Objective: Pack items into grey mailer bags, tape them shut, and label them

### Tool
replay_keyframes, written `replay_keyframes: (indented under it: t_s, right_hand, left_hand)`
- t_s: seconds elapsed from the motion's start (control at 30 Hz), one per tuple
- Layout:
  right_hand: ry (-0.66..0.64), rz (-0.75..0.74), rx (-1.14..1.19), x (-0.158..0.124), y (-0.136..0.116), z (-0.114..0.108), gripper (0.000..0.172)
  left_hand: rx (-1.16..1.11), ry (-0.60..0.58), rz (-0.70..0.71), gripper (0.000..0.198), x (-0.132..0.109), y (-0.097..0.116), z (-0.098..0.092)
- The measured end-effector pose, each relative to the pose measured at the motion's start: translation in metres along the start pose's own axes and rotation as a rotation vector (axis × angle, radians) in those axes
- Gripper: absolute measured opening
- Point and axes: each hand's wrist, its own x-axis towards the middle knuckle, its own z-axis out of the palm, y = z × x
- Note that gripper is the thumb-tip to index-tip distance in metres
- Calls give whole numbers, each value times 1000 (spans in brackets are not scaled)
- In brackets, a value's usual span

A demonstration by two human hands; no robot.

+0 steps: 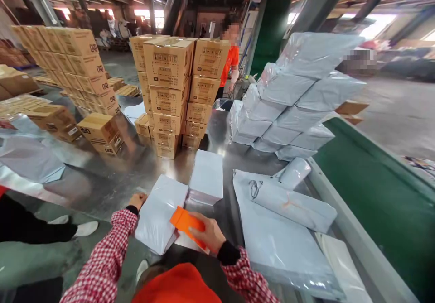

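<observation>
1. Your left hand (137,200) and right hand (211,234) are bare, with no gloves.
2. Both your arms wear red-and-white checked woven shirt sleeves (105,257), in a small gingham pattern.
3. A black ribbed knit cuff (228,252) shows at each wrist, under the checked cloth.
4. Below, at your chest, sits a plain orange garment (178,287), smooth and unmarked.

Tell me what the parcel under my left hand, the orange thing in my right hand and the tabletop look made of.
Parcel: thin, pale grey plastic film, a mailer bag by its soft sheen and wrinkles. Orange thing: smooth and flat, matte; probably plastic, possibly card. Tabletop: bare sheet metal, likely steel, with blurred reflections of the cardboard boxes.
</observation>
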Motion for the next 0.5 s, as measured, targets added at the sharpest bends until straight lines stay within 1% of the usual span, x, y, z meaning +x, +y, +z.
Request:
replay_keyframes:
  t_s: [0.07, 0.13, 0.2, 0.3, 0.37, 0.43, 0.5]
  right_hand:
    - [25, -19, 12, 3, 11, 9, 50]
    - [42, -40, 32, 5, 20, 14, 48]
    - [40, -47, 50, 6, 25, 15, 48]
    - [2, -49, 54, 5, 24, 12, 50]
    - [-30, -30, 52, -1, 21, 5, 53]
    - [-48, -10, 66, -11, 18, -6, 54]
    - [-34, 1, 83, -18, 15, -14, 52]
  left_hand:
    - [66, 13, -30, 21, -2, 1, 8]
    - [124, 65, -59, 32, -7, 5, 10]
    - [154, 112, -61, 43, -14, 14, 14]
    - [144, 109, -43, 56, -21, 32, 27]
    - [129, 91, -49, 64, -18, 37, 34]
    - [109, 77, -49, 67, -8, 32, 33]
    - [75, 67, -37, 63, 8, 20, 23]
